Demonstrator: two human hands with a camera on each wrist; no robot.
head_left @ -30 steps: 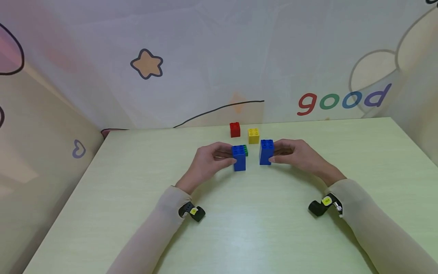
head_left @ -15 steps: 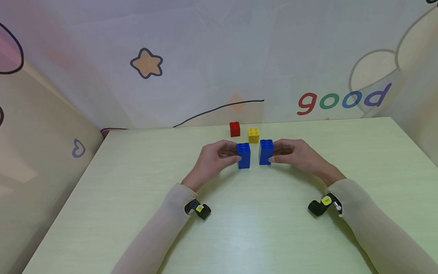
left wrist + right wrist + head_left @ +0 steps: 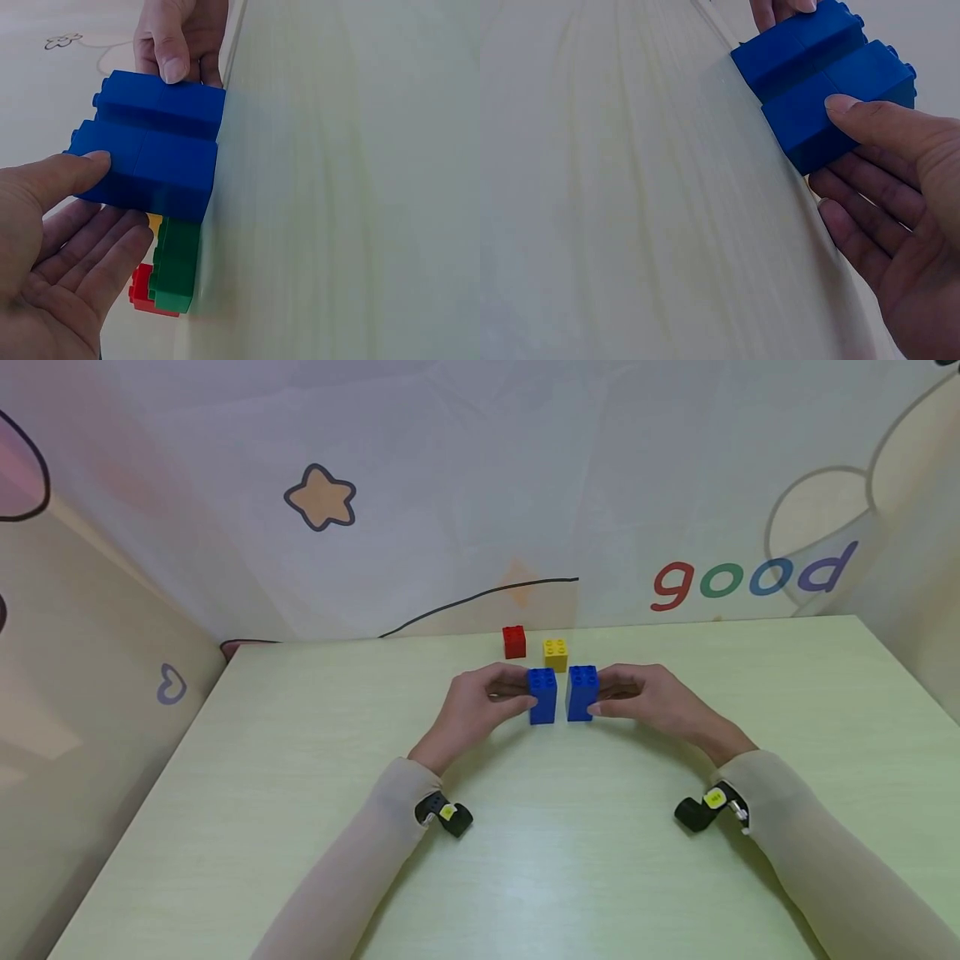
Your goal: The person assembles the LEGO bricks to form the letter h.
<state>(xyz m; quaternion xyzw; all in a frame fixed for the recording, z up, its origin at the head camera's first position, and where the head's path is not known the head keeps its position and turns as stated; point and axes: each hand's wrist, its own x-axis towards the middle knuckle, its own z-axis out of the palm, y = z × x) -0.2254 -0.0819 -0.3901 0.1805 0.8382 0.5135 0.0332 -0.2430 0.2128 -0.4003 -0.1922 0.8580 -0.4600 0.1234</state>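
Two upright blue stacks of toy building bricks stand side by side, a narrow gap between them in the head view. My left hand [image 3: 487, 697] pinches the left blue stack [image 3: 543, 700] between its thumb in front and fingers behind. On the other side, my right hand [image 3: 637, 693] holds the right blue stack [image 3: 582, 695] the same way. A faint seam across each stack shows in the wrist views. Behind the left stack, the left wrist view shows a green brick [image 3: 177, 262], which is hidden in the head view.
Farther back on the pale table [image 3: 337, 735] sit a yellow brick [image 3: 555, 653] and a red brick [image 3: 514, 642]. A printed backdrop [image 3: 450, 485] rises along the table's far edge.
My left hand has slid the left blue stack right and slightly back, narrowing the gap to the right one. The green brick has gone out of sight behind it. My right hand stays nearly still.
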